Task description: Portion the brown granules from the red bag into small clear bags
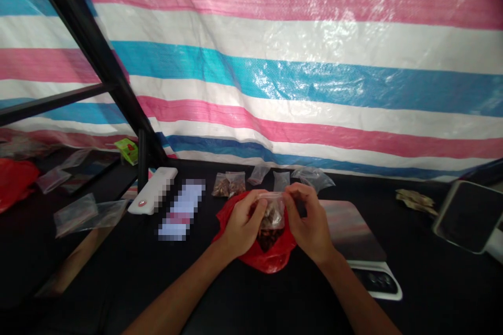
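Both hands pinch the top edge of a small clear zip bag (274,215), which holds some brownish pieces. My left hand (244,220) grips its left corner between thumb and fingers. At the right corner, my right hand (308,220) is closed in the same way. Beneath the bag lies an opened red plastic bag (269,261) with dark brown dried pieces in it. Just behind are two filled small bags (229,184) side by side. A digital scale (353,233) with a metal plate sits close to my right hand, partly covered by my forearm.
Several clear bags (312,177) lie along the back edge, with more clear bags (92,214) at the left. A white device (153,191) and a blurred-out flat item (183,210) lie left of centre. A black frame bar (94,47) slants at left. A crumpled brown piece (415,201) and a dark-screened stand (467,215) are at right.
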`<state>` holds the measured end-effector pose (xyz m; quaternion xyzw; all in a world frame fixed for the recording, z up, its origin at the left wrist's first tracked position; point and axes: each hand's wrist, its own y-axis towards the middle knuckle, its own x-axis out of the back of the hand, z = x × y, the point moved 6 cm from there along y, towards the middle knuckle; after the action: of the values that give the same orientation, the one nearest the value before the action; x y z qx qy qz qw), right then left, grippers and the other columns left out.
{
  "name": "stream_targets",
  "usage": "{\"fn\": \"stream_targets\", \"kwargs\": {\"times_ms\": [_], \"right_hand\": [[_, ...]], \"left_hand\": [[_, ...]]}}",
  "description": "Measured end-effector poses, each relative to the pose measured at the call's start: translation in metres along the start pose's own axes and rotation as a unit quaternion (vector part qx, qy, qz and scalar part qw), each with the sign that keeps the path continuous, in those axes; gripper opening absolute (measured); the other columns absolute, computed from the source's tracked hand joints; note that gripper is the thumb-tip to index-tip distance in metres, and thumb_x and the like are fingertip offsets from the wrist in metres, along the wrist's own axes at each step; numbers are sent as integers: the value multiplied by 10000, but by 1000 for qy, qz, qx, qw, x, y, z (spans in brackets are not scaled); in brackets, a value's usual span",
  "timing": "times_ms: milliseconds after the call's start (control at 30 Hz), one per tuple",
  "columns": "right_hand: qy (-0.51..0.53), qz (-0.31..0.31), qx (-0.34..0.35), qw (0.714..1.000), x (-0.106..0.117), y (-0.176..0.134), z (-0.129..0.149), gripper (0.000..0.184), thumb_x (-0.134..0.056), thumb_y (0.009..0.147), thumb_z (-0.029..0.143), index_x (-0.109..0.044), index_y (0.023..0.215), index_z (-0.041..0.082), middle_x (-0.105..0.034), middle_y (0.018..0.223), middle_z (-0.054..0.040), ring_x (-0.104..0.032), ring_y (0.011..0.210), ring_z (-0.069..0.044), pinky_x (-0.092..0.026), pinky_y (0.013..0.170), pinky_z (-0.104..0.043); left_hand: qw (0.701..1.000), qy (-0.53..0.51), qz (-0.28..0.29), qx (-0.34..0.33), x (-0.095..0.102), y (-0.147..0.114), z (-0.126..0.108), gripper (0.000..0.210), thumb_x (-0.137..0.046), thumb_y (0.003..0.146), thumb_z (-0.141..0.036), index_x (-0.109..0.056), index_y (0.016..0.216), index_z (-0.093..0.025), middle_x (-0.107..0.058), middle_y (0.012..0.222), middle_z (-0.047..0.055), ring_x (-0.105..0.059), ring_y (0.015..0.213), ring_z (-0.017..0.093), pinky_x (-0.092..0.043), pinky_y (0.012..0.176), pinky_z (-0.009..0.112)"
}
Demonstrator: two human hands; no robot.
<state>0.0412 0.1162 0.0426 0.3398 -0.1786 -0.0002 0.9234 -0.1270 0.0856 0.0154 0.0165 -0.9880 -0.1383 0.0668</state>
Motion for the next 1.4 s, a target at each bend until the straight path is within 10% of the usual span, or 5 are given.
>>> {"fn": "stream_targets", "kwargs": {"times_ms": [600, 933, 1400], "right_hand": [[82, 129, -71, 986, -24, -10, 2, 408, -565, 1027, 272, -483, 1422, 329, -662, 1058, -15, -663, 965, -177, -531, 941, -345], [82, 62, -60, 993, -12, -5, 7, 176, -639, 975, 259, -587, 1141, 283, -623, 1009, -13, -623, 936, -178, -529, 881, -320], [191, 28, -118, 974, -11, -1, -2, 312, -710, 938, 280, -532, 1194, 285, -618, 851, 34, -585, 773, -160, -492, 776, -304]], "left_hand": [[992, 100, -18, -81, 0, -3, -4, 269, -448, 1073, -298, -661, 952, -188, -704, 931, 50, -653, 889, 173, -475, 830, 287], [995, 54, -52, -66, 0, -2, -4, 154, -595, 1012, -322, -690, 1026, -201, -737, 1022, 48, -685, 974, 177, -520, 903, 286], [996, 7, -89, -22, 2, -1, -2, 196, -624, 983, -353, -711, 936, -183, -751, 912, 40, -698, 873, 178, -543, 787, 258]]}}
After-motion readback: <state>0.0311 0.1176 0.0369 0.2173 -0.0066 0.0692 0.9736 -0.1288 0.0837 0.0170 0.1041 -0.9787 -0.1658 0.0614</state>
